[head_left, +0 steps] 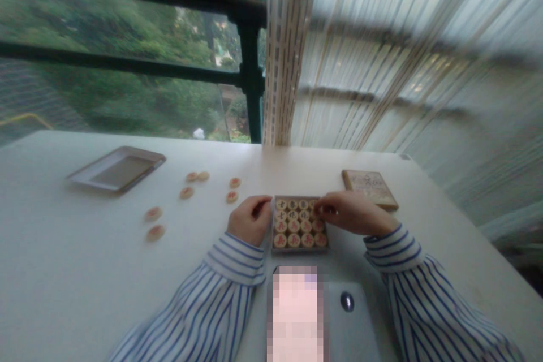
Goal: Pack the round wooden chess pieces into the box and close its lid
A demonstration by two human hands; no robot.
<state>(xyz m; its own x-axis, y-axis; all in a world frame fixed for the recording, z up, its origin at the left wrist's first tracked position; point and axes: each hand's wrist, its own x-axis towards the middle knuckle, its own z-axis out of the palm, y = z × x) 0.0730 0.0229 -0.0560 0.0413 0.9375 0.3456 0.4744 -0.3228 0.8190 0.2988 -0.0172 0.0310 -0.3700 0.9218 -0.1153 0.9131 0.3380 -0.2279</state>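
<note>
A shallow box (274, 251) holds rows of round xiangqi pieces, black characters in the far rows and red in the near ones. At its far left corner is my left hand (250, 219), fingers curled and thumb and forefinger against the edge. My right hand (356, 212) reaches over the box's right side, its fingertips pinched at a xiangqi piece (313, 205) in the far right corner, which they partly cover. Several loose xiangqi pieces (232, 197) lie on the white table (203, 277), left of the box.
A shallow tray-like lid (123, 169) lies at the far left. Behind my right hand is a flat printed box (369, 188). A phone (297, 311), its screen blurred, and a grey laptop-like device (354, 328) lie nearest me. Beyond the table are a window railing (250, 51) and string curtains (288, 56).
</note>
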